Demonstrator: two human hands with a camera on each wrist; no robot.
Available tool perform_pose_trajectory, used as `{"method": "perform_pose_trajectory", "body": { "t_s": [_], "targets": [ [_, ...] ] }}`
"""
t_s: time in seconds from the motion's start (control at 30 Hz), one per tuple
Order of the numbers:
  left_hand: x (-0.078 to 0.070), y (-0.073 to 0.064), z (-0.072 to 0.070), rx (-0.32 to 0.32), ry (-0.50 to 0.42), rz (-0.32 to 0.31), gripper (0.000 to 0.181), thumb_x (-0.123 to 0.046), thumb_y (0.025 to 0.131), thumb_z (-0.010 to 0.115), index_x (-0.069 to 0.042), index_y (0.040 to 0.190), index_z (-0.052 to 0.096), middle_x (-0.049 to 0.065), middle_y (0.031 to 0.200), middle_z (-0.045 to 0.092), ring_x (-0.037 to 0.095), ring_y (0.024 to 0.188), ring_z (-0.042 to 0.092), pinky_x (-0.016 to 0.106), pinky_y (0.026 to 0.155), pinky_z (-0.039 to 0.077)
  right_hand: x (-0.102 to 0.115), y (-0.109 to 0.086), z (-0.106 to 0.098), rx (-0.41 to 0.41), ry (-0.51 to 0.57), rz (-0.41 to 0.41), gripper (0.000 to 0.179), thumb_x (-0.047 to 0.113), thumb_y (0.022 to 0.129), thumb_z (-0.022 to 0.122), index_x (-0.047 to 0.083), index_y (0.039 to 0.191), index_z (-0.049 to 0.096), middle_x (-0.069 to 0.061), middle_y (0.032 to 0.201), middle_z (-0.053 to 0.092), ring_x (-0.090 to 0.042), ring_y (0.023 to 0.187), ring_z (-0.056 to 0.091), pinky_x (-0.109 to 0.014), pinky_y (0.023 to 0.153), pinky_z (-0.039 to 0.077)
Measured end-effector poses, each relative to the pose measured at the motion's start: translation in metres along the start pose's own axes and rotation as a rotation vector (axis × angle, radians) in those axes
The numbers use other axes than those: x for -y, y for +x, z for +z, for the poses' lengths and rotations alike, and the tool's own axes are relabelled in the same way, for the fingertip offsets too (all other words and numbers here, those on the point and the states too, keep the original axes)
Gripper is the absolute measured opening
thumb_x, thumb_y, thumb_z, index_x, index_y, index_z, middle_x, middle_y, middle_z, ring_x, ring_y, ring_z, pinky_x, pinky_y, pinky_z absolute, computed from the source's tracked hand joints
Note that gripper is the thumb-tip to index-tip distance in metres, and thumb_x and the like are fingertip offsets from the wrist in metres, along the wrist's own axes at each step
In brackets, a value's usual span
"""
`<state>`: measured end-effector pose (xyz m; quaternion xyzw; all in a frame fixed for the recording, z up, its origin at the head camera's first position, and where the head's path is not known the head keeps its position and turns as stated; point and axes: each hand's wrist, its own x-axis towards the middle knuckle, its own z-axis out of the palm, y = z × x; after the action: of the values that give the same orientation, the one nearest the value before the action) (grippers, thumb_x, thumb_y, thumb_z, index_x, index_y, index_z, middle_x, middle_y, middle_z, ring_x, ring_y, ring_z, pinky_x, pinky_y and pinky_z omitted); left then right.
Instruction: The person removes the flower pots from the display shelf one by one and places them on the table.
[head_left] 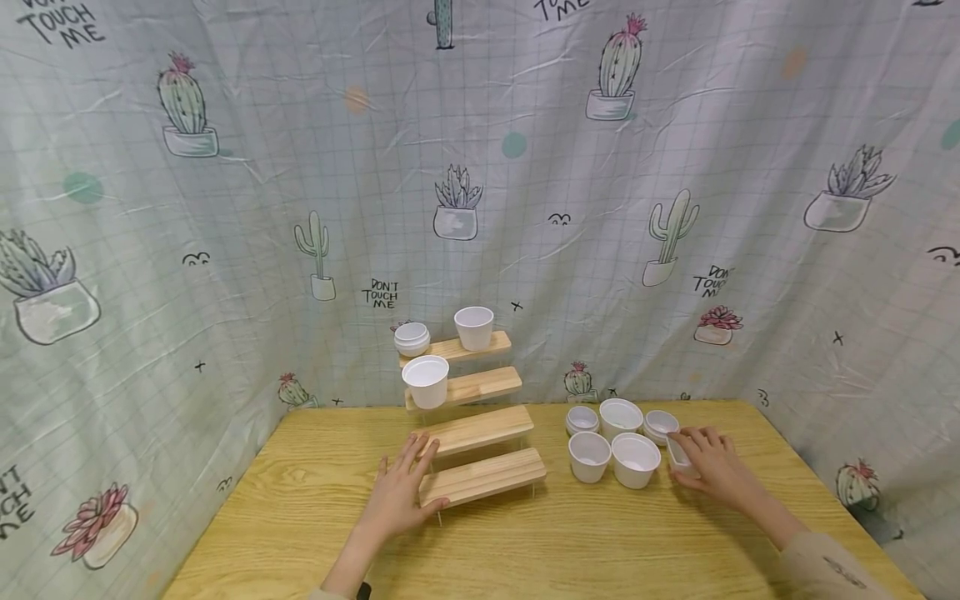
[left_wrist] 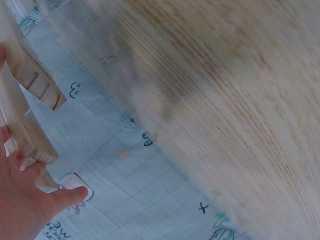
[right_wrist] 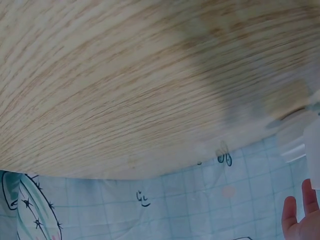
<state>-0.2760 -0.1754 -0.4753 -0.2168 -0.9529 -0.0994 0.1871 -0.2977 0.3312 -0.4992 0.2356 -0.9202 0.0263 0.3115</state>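
Taking the rightmost white cup (head_left: 678, 458), toward the back right corner of the table (head_left: 615, 550), seems the current step: I have the right hand (head_left: 712, 467) pinching it, the left hand (head_left: 401, 493) spread, ungripping, at the wooden stand (head_left: 483, 477). Next calls for a level lift.

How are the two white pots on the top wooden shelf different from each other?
The left pot looks squat and rounded, while the right pot looks taller and narrows toward its bottom. The left pot has a ridge running around it; the right pot's side below the rim looks smooth. The left pot sits at the left end of the top shelf, and the right pot is nearer its right end. Both are white and stand upright.
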Motion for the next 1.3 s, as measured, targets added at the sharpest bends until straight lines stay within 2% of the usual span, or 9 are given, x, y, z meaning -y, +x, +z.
{"method": "perform_pose_trajectory", "body": {
  "t_s": [0.2,0.37,0.63,1.3],
  "targets": [
    [0.0,0.0,0.0,0.002,0.006,-0.003,0.087,-0.055,0.071,0.064,-0.017,0.141,0.028,0.007,0.146,0.029,0.029,0.135,0.024,0.068,0.095,0.028,-0.001,0.001,0.007,-0.028,-0.012,-0.045,0.057,0.027,0.06,0.078,0.005,0.108,0.056,-0.012,0.101,0.054,-0.028,0.086,0.047,-0.045,0.061,0.039],
    [0.0,0.0,0.0,0.001,0.005,-0.002,0.088,-0.055,0.071,0.064,-0.017,0.141,0.027,0.007,0.146,0.029,0.03,0.135,0.025,0.068,0.095,0.027,-0.001,0.003,0.01,-0.011,-0.019,-0.063,0.059,0.028,0.06,0.078,0.006,0.109,0.055,-0.008,0.1,0.053,-0.025,0.085,0.045,-0.039,0.059,0.036],
    [0.0,0.0,0.001,0.0,0.011,0.0,0.088,-0.055,0.071,0.064,-0.017,0.141,0.027,0.008,0.146,0.029,0.03,0.135,0.025,0.068,0.094,0.028,0.002,0.006,0.01,0.031,-0.032,-0.056,0.056,0.031,0.063,0.076,0.005,0.108,0.057,-0.008,0.098,0.054,-0.025,0.084,0.046,-0.035,0.058,0.034],
    [0.0,0.0,0.002,0.003,0.015,-0.006,0.088,-0.055,0.071,0.064,-0.017,0.141,0.027,0.007,0.146,0.028,0.029,0.135,0.024,0.068,0.095,0.027,-0.001,0.002,0.02,0.008,-0.039,-0.075,0.057,0.036,0.061,0.075,0.006,0.106,0.057,-0.009,0.099,0.055,-0.023,0.083,0.046,-0.032,0.058,0.031]
  ]
}}
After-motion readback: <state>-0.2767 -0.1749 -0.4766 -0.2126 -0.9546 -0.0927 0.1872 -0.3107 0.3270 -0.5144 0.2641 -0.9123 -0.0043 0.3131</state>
